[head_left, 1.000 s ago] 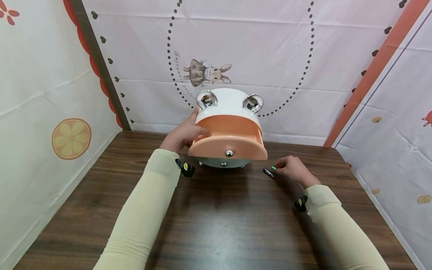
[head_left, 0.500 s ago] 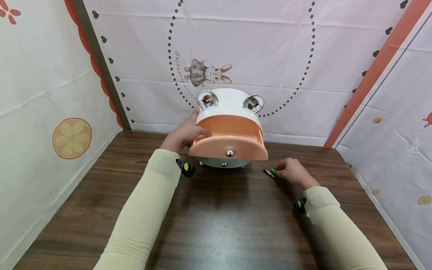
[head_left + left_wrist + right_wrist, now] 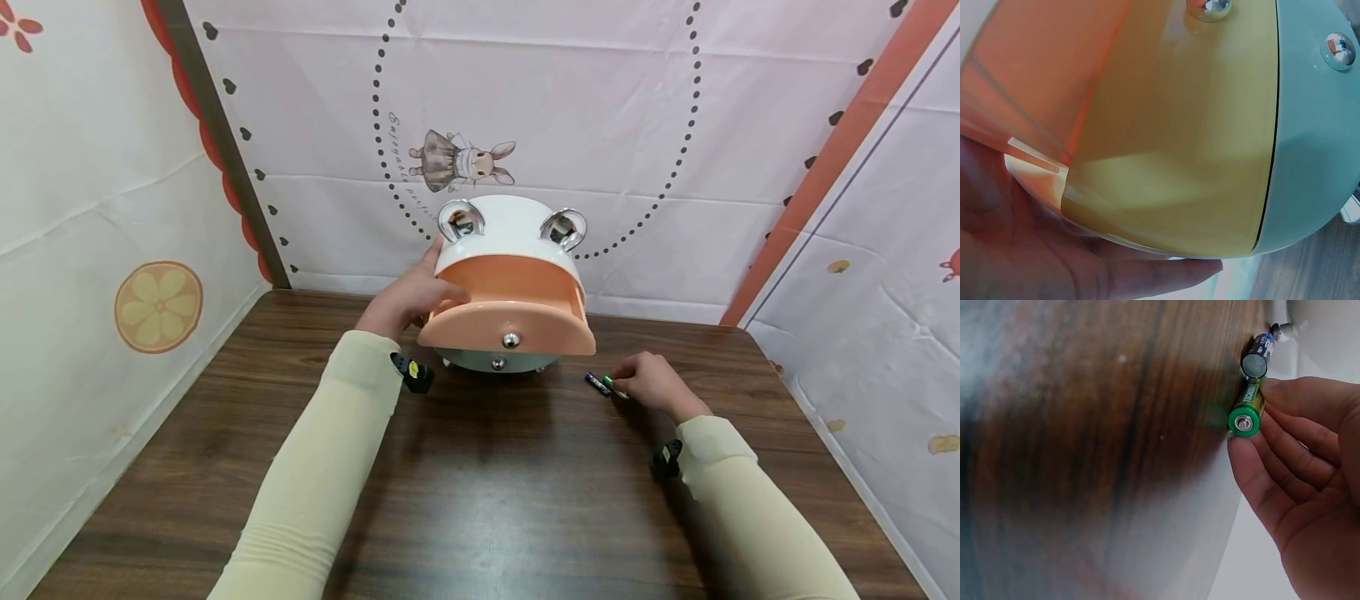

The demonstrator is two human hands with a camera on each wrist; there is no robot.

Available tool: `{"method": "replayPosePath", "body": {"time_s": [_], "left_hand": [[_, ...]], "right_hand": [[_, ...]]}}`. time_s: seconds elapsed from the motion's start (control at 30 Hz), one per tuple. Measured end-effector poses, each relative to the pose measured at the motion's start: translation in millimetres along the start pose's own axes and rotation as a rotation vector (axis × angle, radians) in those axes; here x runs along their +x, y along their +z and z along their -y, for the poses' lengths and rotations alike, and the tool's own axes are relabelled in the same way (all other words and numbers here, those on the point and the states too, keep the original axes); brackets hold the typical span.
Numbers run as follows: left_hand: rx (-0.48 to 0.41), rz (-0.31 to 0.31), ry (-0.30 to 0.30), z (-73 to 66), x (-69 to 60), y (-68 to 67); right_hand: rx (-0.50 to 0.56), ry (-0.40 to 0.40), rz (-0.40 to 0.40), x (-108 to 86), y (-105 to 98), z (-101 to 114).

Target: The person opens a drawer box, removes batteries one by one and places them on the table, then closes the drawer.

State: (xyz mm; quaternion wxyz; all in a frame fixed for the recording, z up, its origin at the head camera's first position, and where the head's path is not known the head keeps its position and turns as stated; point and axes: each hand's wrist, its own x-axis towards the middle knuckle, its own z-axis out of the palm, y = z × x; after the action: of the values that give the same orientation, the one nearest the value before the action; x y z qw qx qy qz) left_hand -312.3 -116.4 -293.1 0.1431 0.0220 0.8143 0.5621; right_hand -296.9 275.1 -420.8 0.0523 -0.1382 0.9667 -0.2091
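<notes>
The right hand point(image 3: 648, 382) pinched a green battery point(image 3: 1246, 412), a smooth, shiny cylinder with a green ring and a gold barrel, between thumb and fingertips, low at the counter point(image 3: 487, 467); whether it touched the wood-grained surface could not be told. Its metal nub point(image 3: 1244, 422) faced back toward the right wrist, and its long axis slanted away to the left, roughly along that of a dark battery point(image 3: 597, 384) lying just beyond those fingertips, flat end toward the same wrist. Pale lettering ran down the gold barrel, too small to read surely; the dark one's print was likewise unclear. Well left of the right hand, the left hand point(image 3: 416, 293) was clamped on the side of a glossy, rounded white box point(image 3: 513, 229), its thumb over the edge of a jutting orange drawer point(image 3: 506, 321) with a curved front and a round, mirror-like knob point(image 3: 511, 341). Beyond the left hand, a creased wall cloth point(image 3: 600, 108) carried a printed rabbit point(image 3: 461, 162) and sideways script point(image 3: 396, 150) with the word "Enjoyable".
</notes>
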Motion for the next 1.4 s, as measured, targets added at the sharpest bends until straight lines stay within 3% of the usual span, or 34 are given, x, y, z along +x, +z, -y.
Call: {"method": "replayPosePath", "body": {"time_s": [0.17, 0.4, 0.83, 1.4], "left_hand": [[0.007, -0.01, 0.019, 1.7, 0.1, 0.6], [-0.005, 0.006, -0.017, -2.0, -3.1, -0.6], [-0.001, 0.026, -0.034, -22.3, -28.4, 1.7], [0.002, 0.029, -0.046, -21.9, -26.4, 1.5]], "right_hand": [[0.012, 0.009, 0.012, -0.6, -0.2, 0.0], [0.042, 0.006, 0.028, -3.1, -1.6, -0.9], [0.025, -0.012, 0.013, -9.2, -11.3, -3.9], [0.013, -0.102, -0.061, -20.6, -32.3, 14.3]]}}
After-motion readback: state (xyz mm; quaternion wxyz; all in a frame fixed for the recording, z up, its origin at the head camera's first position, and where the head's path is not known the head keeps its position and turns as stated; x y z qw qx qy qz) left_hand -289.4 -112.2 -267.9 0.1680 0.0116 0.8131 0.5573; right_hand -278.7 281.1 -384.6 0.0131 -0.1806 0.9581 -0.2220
